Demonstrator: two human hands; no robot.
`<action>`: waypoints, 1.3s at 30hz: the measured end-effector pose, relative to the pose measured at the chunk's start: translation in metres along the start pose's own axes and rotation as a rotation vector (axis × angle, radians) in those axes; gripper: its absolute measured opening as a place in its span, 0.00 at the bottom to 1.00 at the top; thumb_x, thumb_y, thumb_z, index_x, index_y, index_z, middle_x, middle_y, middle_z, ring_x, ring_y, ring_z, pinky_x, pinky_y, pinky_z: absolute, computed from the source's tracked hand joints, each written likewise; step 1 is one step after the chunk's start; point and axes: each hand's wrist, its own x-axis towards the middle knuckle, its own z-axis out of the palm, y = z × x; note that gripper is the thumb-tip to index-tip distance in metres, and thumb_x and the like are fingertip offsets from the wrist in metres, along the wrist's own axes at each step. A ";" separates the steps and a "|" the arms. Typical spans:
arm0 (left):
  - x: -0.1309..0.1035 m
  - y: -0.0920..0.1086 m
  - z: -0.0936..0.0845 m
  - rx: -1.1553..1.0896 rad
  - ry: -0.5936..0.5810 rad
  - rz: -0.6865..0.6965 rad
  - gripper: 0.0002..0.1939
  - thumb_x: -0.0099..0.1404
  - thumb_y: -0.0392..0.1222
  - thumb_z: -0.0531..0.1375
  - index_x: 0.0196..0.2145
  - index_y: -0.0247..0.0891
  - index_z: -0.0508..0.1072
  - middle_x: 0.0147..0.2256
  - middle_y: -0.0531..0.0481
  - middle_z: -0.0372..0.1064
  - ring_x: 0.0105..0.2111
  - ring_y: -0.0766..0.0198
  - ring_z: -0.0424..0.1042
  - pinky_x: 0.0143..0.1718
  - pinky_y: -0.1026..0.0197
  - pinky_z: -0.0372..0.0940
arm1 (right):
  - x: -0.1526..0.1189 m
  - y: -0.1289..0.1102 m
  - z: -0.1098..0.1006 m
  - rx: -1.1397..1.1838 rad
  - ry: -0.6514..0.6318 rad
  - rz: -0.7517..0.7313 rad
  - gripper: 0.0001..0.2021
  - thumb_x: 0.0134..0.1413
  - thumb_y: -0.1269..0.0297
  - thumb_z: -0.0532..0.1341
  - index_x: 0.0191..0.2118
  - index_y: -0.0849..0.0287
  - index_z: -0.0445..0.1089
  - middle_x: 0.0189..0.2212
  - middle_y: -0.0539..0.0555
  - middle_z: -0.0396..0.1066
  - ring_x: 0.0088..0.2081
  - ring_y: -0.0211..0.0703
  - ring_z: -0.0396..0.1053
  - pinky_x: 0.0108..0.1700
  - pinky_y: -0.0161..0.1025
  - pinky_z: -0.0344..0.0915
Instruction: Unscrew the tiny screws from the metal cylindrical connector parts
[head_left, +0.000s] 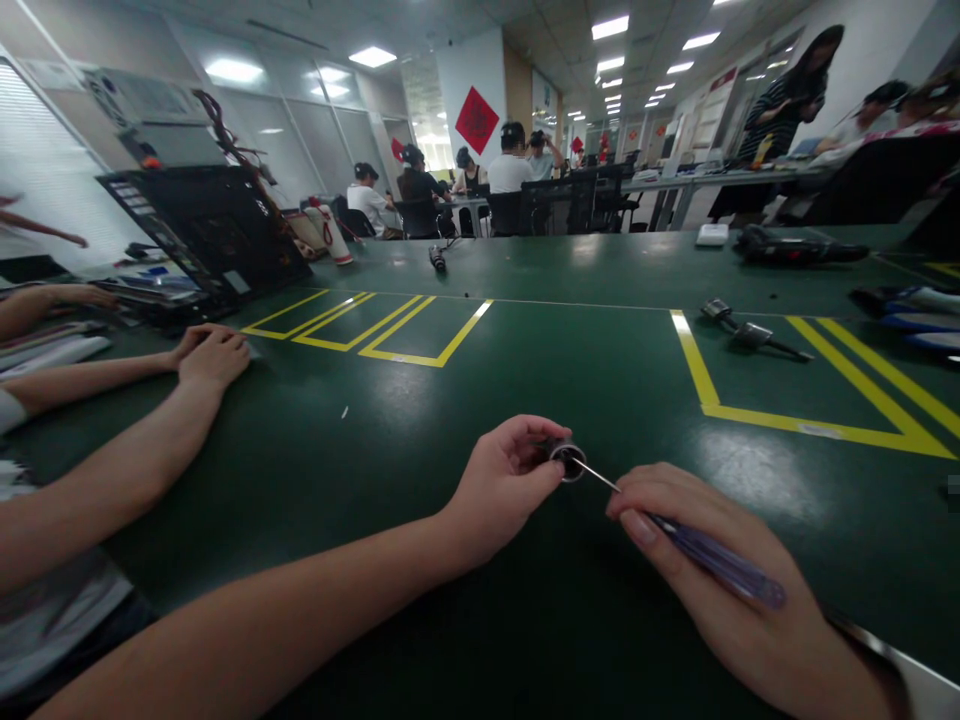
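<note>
Between the thumb and fingers of my left hand (502, 485) is a small round metal ring-shaped part (570, 462), its open end turned toward my right. My right hand (720, 570) grips a screwdriver (720, 565) with a translucent purple handle. The thin shaft points up and left, and its tip reaches into the opening of the ring part. What the tip touches inside is too small to make out. Both hands are above the green table (420, 440), near its front side.
Yellow tape outlines (709, 385) mark the table. Metal parts with a shaft (754, 336) lie inside the right outline. A black power tool (795, 246) and a white box (712, 235) sit behind. Another person's hands (214, 355) rest at left, near a black open case (217, 230).
</note>
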 end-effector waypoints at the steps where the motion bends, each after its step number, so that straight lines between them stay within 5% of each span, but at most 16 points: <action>1: 0.000 0.000 0.000 -0.005 -0.005 0.009 0.12 0.53 0.28 0.61 0.37 0.34 0.70 0.38 0.48 0.72 0.38 0.63 0.72 0.45 0.57 0.65 | 0.000 0.000 0.000 -0.004 -0.007 -0.017 0.07 0.58 0.68 0.55 0.38 0.52 0.69 0.33 0.51 0.71 0.36 0.41 0.69 0.37 0.37 0.67; 11: 0.001 -0.004 0.001 0.038 0.044 0.056 0.06 0.53 0.28 0.58 0.31 0.31 0.70 0.37 0.47 0.72 0.32 0.69 0.72 0.36 0.63 0.69 | -0.006 0.005 0.005 -0.108 -0.013 -0.221 0.10 0.58 0.73 0.55 0.43 0.53 0.64 0.34 0.51 0.68 0.40 0.40 0.68 0.43 0.39 0.67; 27: 0.003 -0.010 0.000 0.064 0.018 0.111 0.05 0.55 0.28 0.57 0.31 0.32 0.69 0.39 0.46 0.72 0.35 0.66 0.73 0.37 0.61 0.70 | -0.008 0.003 0.001 -0.253 0.020 -0.351 0.12 0.56 0.76 0.54 0.45 0.57 0.63 0.35 0.54 0.70 0.41 0.42 0.68 0.43 0.40 0.67; 33: -0.003 -0.017 0.006 0.044 -0.119 0.108 0.13 0.55 0.29 0.59 0.39 0.34 0.67 0.39 0.47 0.70 0.39 0.63 0.72 0.42 0.60 0.67 | -0.003 0.011 0.007 -0.388 -0.065 -0.365 0.16 0.55 0.75 0.54 0.51 0.60 0.62 0.47 0.59 0.68 0.49 0.48 0.64 0.47 0.47 0.66; 39: -0.015 -0.018 0.021 -0.001 -0.183 0.076 0.23 0.55 0.31 0.60 0.47 0.38 0.60 0.46 0.44 0.65 0.37 0.63 0.72 0.37 0.61 0.68 | 0.004 0.012 0.015 -0.437 -0.109 -0.269 0.16 0.48 0.80 0.57 0.45 0.64 0.64 0.44 0.61 0.68 0.46 0.51 0.64 0.44 0.49 0.68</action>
